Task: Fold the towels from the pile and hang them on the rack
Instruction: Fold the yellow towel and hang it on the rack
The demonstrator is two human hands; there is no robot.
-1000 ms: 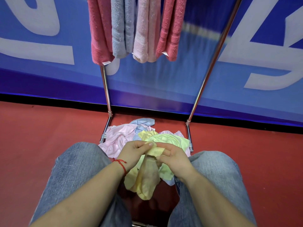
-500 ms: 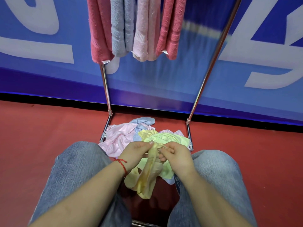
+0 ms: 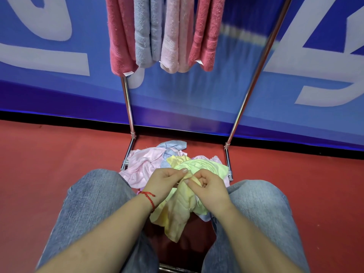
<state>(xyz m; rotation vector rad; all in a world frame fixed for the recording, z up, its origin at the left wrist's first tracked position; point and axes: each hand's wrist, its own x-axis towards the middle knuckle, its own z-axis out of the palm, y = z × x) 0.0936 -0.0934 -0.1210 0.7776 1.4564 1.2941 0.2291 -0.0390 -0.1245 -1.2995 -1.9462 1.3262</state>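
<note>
Red floor (image 3: 35, 174) spreads out to the left of the hands, and a blue banner with pale lettering (image 3: 49, 56) stands behind it. Nearer in, the person's left knee in faded jeans (image 3: 92, 198) sits just left of the left hand (image 3: 163, 183), whose wrist wears a thin red string bracelet (image 3: 148, 196). That hand pinches the top edge of a pale yellow towel (image 3: 178, 211) between thumb and forefinger, the other fingers curled under. Up and to the left of the hands, a chrome upright of the rack (image 3: 128, 107) rises from the floor, and four folded towels hang above: a deep pink towel (image 3: 120, 36), a grey-blue towel (image 3: 145, 30), a light pink towel (image 3: 173, 34) and a second deep pink towel (image 3: 206, 32), side by side and touching.

Just beyond the hands, between the rack's feet, lies the pile of unfolded towels (image 3: 157, 160) in pink, blue, yellow and light green. The yellow towel hangs crumpled from both hands, down between the knees.

The right hand (image 3: 208, 188) touches the left at the fingertips and grips the same top edge, its fingers curled tightly around the cloth. To its upper right the rack's other chrome upright (image 3: 254, 81) leans away, and the right knee (image 3: 258, 201) lies just beside the right wrist, with more red floor beyond.
</note>
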